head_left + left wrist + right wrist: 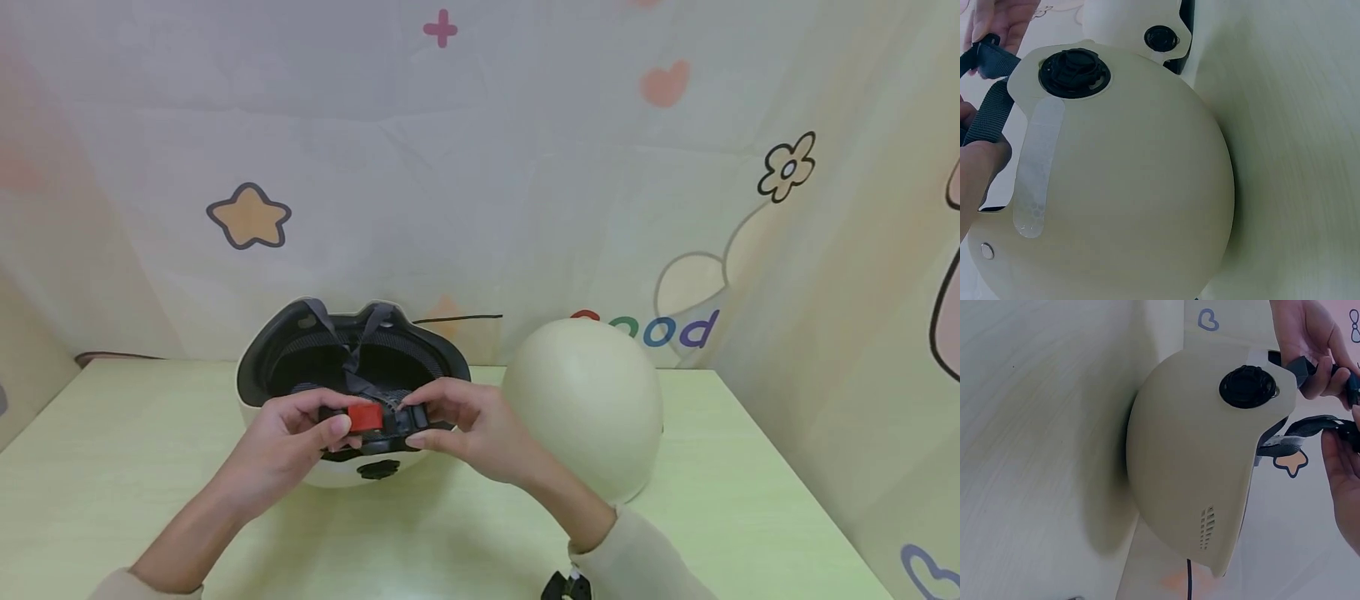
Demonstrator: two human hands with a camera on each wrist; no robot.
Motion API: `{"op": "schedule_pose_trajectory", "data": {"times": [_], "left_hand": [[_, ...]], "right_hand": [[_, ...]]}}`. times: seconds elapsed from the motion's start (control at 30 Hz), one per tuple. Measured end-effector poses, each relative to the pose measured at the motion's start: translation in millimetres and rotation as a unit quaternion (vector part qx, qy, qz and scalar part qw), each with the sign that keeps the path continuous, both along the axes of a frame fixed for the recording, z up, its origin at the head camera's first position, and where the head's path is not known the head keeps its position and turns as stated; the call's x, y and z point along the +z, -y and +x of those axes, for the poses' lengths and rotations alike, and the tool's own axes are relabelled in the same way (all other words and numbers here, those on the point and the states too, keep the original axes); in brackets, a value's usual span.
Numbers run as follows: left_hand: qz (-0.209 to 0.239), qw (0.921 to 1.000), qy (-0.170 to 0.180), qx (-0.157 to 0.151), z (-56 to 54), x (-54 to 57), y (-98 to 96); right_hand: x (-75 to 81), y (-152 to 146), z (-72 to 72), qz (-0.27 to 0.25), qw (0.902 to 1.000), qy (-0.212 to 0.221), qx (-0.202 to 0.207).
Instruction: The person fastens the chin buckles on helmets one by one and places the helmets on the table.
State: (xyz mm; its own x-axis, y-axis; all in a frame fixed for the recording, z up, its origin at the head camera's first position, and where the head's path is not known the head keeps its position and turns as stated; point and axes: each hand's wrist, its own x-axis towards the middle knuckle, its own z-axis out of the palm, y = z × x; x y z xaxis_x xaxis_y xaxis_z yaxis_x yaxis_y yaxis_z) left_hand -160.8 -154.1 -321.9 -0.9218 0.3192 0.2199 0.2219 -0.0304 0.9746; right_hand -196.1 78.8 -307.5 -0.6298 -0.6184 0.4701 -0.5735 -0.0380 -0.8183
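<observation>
An upturned cream helmet (255,408) with a black lining sits in front of me, left of centre in the head view. Over its near rim, my left hand (288,446) pinches a chin-strap buckle part with a red button (365,417) between thumb and fingers. Facing it, my right hand (480,429) pinches the black buckle end (414,418); the two parts overlap closely in this view. Dark grey straps (352,360) run from the buckle into the shell. The left wrist view shows the webbing (991,112) beside the helmet's black dial (1075,73).
A second cream helmet (585,408) rests dome up on the pale green table (750,508), right beside the first. A printed curtain (480,183) hangs behind the table. A thin black cable (459,318) shows behind the helmets. Something small and black (567,586) sits below my right sleeve.
</observation>
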Motion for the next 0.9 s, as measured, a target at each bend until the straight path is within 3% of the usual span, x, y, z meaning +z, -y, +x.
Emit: {"op": "schedule_pose_trajectory", "data": {"times": [0.33, 0.63, 0.9], "left_hand": [[0.055, 0.9977, 0.01, -0.04, -1.0, -4.6, 0.9], [0.124, 0.9895, 0.008, -0.075, -3.2, -9.0, 1.0], [0.135, 0.9883, 0.007, -0.071, -2.2, -9.9, 0.3]], "right_hand": [[-1.9, 4.4, 3.8, 0.003, 0.9995, 0.024, -0.022], [-3.5, 6.2, 4.1, -0.042, 0.9987, 0.006, -0.029], [0.1, 6.6, 7.0, -0.034, 0.9989, 0.007, -0.031]]}}
